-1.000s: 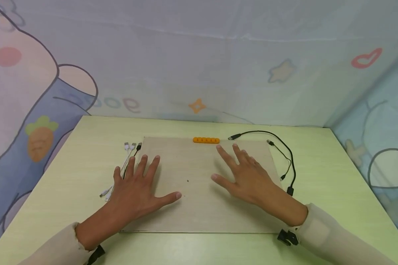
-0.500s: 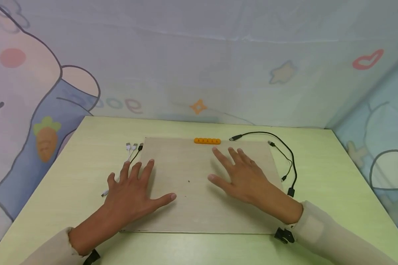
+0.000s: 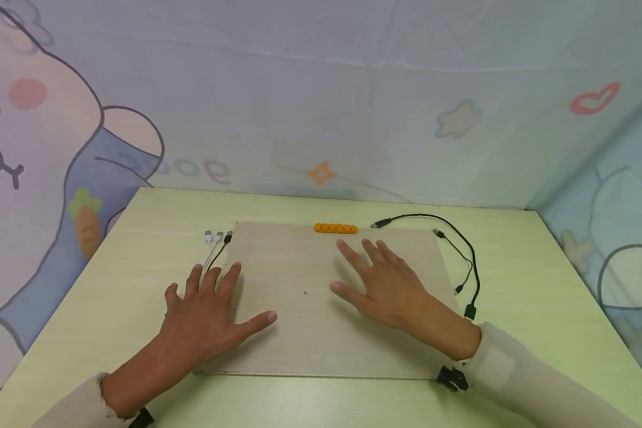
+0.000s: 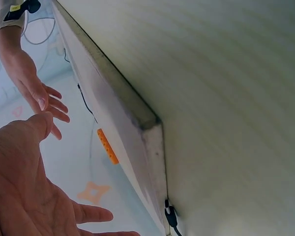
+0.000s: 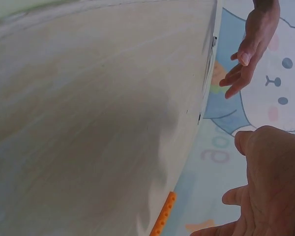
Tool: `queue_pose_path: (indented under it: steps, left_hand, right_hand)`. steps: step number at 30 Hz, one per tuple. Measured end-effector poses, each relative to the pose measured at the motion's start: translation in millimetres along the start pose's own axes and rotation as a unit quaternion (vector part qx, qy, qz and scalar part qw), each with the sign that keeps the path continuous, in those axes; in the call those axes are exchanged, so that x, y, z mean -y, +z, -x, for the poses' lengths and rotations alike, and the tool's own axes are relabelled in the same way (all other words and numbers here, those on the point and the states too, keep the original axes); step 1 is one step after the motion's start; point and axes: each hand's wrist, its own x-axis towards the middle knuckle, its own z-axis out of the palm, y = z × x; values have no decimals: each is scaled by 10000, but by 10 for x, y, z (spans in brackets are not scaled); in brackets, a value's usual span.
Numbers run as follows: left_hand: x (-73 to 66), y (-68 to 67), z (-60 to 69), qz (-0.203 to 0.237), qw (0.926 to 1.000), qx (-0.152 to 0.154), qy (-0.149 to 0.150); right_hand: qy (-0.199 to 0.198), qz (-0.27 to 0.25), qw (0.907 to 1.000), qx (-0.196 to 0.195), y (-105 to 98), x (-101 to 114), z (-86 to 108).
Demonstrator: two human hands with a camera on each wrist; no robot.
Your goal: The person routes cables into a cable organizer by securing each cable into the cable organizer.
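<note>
My left hand (image 3: 200, 330) hovers with spread fingers over the left edge of a pale flat board (image 3: 305, 348). Beneath its fingers run white USB cables (image 3: 209, 238) and a thin black USB cable (image 3: 227, 238), their lower parts hidden by the hand. Above the board's right half, my right hand (image 3: 393, 291) is held palm down, fingers extended. Neither hand holds anything; the left wrist view shows its palm raised off the surface. An orange cable holder (image 3: 335, 228) with a row of small slots lies at the board's far edge.
A thick black cable (image 3: 462, 235) curves beside the board's right edge, with a shorter thin black cable (image 3: 468, 267) inside its arc. The pale table (image 3: 556, 333) extends around the board. A printed curtain (image 3: 278, 89) hangs behind the table.
Both hands have drifted left, the left one also a little nearer the body. It now covers the lower ends of the white cables. The cables and orange holder stay in place.
</note>
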Motion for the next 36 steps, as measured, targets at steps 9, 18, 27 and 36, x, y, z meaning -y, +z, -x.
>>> queue_pose_path:
  steps: [9, 18, 27, 36]
  left_hand:
    - [31, -14, -4, -128, 9999, 105, 9]
    - [57, 1, 21, -172, 9998, 103, -3]
    - [110, -16, 26, -271, 9996, 114, -1]
    - [121, -21, 35, -335, 9994, 43, -20]
  right_hand:
    - [-36, 22, 10000, -24, -12, 39, -52]
    - [-31, -64, 9998, 176, 6, 90, -91]
    - [-69, -1, 9999, 146, 16, 115, -122]
    - [-102, -33, 9996, 264, -6, 166, -169]
